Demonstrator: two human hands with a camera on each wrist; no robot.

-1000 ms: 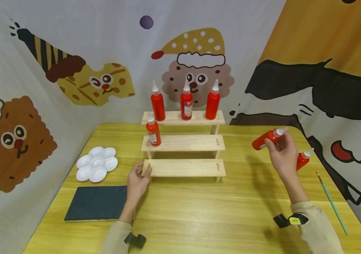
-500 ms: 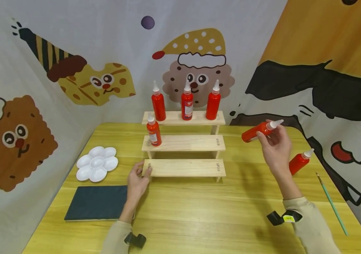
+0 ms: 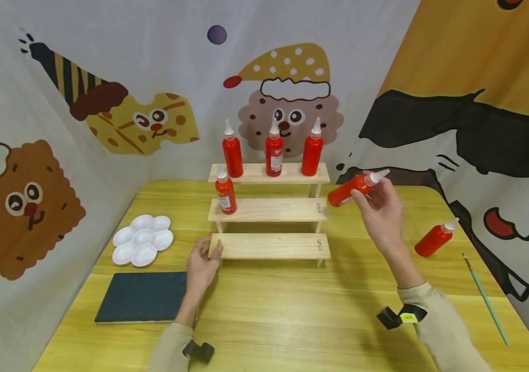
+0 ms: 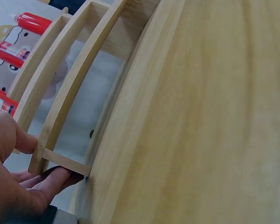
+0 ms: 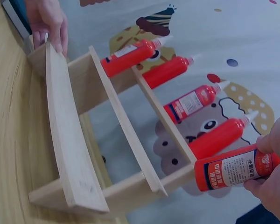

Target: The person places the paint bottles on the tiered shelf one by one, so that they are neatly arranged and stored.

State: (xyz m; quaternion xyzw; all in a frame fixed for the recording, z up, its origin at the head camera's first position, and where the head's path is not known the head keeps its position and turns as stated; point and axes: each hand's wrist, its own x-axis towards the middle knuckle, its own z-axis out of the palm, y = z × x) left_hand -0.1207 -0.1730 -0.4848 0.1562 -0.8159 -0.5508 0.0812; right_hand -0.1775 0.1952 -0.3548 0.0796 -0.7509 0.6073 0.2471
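My right hand (image 3: pixel 383 212) grips a red paint bottle (image 3: pixel 349 191) with a white nozzle, tilted in the air beside the right end of the middle shelf. Its label (image 5: pixel 238 167) faces the right wrist camera. My left hand (image 3: pixel 203 266) pinches the left end of the lowest step of a three-step wooden stand (image 3: pixel 269 245), thumb on top and fingers underneath. On the top step stand three red bottles (image 3: pixel 274 155), upright. Another red bottle (image 3: pixel 226 194) is upright at the left end of the middle step. The lowest step bears nothing.
One red bottle (image 3: pixel 434 240) stands on the table at the right, near a thin green paintbrush (image 3: pixel 485 299). At the left lie a white flower-shaped palette (image 3: pixel 142 238) and a dark notebook (image 3: pixel 143 297). A printed cloth (image 3: pixel 153 46) hangs behind.
My right hand has carried the paint bottle leftward toward the stand, uncovering the bottle at the right. The left hand stays where it was on the lowest step.
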